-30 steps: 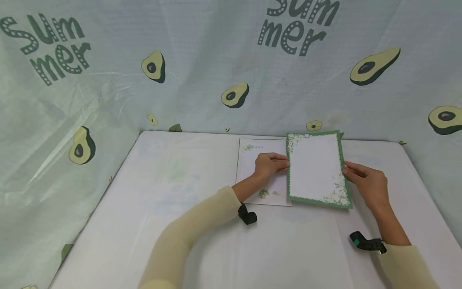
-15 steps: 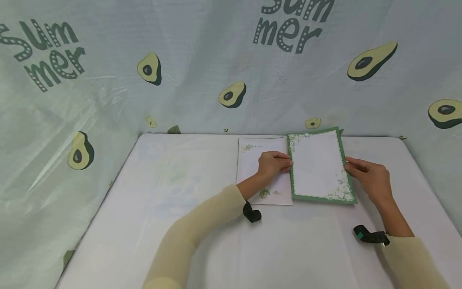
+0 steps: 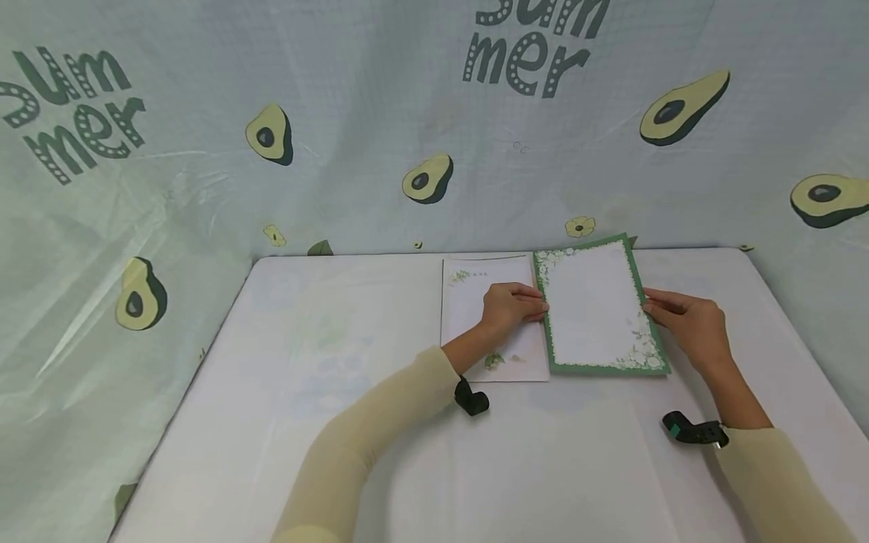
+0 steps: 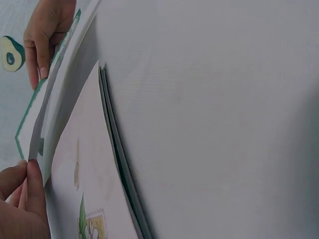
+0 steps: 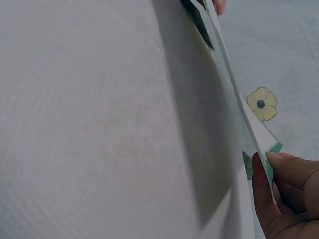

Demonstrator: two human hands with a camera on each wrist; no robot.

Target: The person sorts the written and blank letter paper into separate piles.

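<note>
Both hands hold up a sheet of stationery paper (image 3: 591,309) with a green border and white flowers, close above the table's right half. My left hand (image 3: 508,311) pinches its left edge between thumb and fingers; in the left wrist view the sheet is seen nearly edge-on. On the opposite edge, my right hand (image 3: 692,332) has the same kind of pinch, thumb on the front in the right wrist view. Under my left hand lies a small stack of printed paper (image 3: 468,302) with plant drawings. The sheet overlaps the stack's right side in the head view.
A white-covered table (image 3: 380,467) spans the work area. Behind it and at the left hangs a pale curtain (image 3: 353,90) printed with avocados and lettering. A black wrist camera (image 3: 692,430) sits at the right cuff, another black camera (image 3: 471,398) at the left.
The sheet's lower end has swung slightly to the right, tilting it a little counterclockwise. Both hands keep their pinch on it. The head view has shifted slightly.
</note>
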